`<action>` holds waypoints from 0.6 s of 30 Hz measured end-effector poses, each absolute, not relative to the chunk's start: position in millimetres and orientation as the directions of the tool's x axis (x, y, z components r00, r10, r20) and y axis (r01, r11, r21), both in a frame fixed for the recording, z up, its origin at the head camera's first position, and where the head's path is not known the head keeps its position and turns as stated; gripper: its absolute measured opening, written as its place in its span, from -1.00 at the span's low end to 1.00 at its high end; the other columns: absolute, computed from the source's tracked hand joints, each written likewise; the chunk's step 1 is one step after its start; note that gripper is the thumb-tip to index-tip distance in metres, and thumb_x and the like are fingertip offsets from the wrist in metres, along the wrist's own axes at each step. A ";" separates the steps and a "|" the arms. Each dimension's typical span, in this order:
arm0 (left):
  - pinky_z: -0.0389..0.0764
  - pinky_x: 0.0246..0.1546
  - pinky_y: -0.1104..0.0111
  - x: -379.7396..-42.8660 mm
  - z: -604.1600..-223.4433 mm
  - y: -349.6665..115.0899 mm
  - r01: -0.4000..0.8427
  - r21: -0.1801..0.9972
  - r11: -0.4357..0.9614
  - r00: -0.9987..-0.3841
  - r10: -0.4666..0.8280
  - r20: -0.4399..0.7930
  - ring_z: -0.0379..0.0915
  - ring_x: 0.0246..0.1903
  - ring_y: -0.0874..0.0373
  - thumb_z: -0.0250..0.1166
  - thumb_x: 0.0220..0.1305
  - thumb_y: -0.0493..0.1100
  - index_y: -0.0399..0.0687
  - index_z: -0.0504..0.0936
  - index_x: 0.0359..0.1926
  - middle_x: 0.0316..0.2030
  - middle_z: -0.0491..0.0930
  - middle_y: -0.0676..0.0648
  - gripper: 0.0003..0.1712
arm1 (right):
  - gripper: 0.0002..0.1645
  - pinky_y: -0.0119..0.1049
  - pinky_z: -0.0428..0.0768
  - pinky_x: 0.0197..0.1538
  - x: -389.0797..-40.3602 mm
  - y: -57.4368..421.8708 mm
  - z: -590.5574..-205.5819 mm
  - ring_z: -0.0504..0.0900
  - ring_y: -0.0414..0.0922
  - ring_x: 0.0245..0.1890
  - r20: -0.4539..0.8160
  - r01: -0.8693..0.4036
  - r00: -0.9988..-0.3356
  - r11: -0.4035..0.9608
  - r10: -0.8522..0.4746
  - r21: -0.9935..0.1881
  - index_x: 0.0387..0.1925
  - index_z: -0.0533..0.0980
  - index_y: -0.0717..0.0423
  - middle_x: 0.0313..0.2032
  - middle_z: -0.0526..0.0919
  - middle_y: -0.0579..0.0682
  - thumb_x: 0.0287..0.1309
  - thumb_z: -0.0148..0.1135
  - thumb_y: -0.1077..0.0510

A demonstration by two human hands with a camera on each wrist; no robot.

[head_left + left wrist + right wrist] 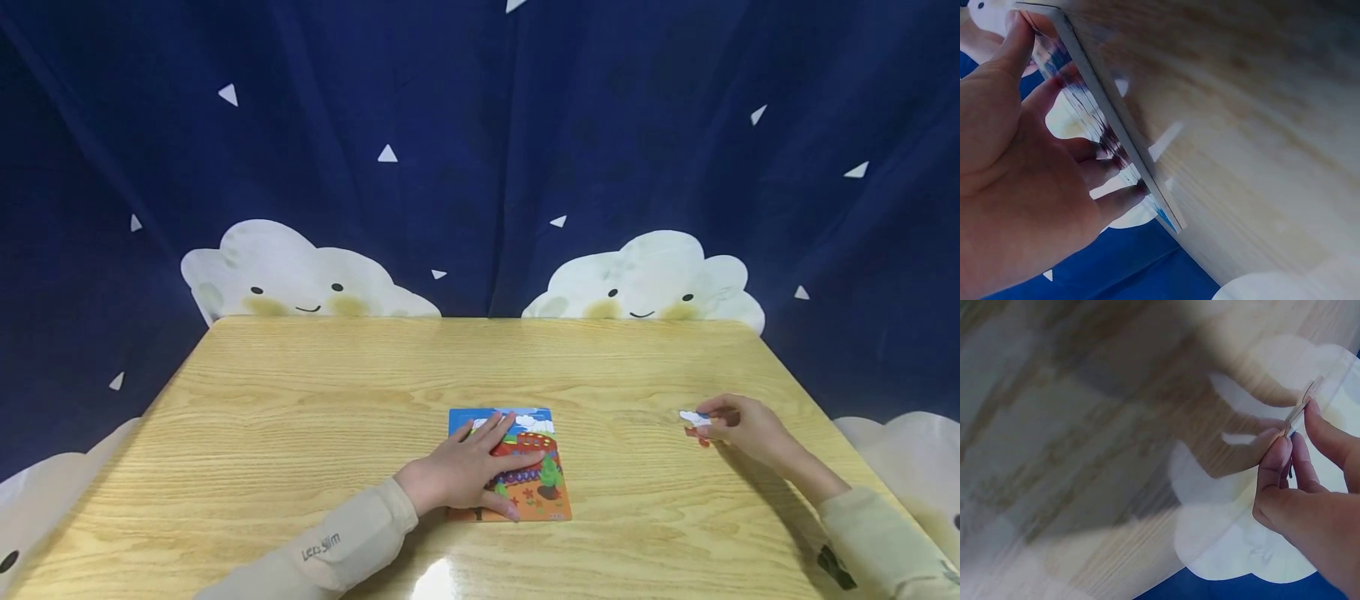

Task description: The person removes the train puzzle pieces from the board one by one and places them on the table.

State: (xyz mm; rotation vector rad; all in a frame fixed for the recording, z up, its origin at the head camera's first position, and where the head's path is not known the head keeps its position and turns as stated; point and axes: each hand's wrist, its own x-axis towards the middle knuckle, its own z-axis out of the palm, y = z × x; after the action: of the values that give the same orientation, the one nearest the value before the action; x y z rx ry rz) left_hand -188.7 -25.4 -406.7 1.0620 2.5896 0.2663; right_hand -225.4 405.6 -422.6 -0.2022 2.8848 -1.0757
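A colourful jigsaw puzzle in a thin flat board (pixel 536 505) lies at the middle of the table, showing sky, clouds, a red shape and a green tree. My left hand (pixel 474 468) rests across it with fingers spread, covering its left and central part. The left wrist view catches the board edge-on (pixel 1119 125), with the fingers over its face. Off to the right, my right hand (pixel 753 431) pinches a small jigsaw piece (pixel 693 418) in blue and white. A bit of red shows just below it. Seen from the right wrist, the piece (pixel 1300 407) is edge-on between thumb and fingertips.
Both hands are over a light wood table (pixel 315 400). Behind its far edge hangs a dark blue curtain (pixel 465 100) with white triangles and smiling clouds. A dark object (pixel 835 568) lies by the right sleeve.
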 end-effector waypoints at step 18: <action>-0.02 0.38 -0.12 -186.0 -406.2 -29.6 0.694 0.275 0.665 -0.649 0.744 -0.162 -0.32 0.50 -0.09 0.16 0.21 0.38 0.49 0.11 0.50 0.54 -0.24 -0.19 -0.14 | -0.62 -0.39 0.56 -0.45 -225.6 403.7 -419.3 0.60 -0.30 -0.41 0.092 -0.133 -0.991 0.786 -0.097 -0.604 -0.09 0.55 0.46 -0.25 0.68 0.26 0.12 0.40 0.27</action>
State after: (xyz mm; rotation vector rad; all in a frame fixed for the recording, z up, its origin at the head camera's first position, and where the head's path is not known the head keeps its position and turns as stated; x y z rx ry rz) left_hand -186.0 -29.6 -406.2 1.1555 2.6219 0.2741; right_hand -225.6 403.7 -419.3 -0.1943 3.0215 -1.0282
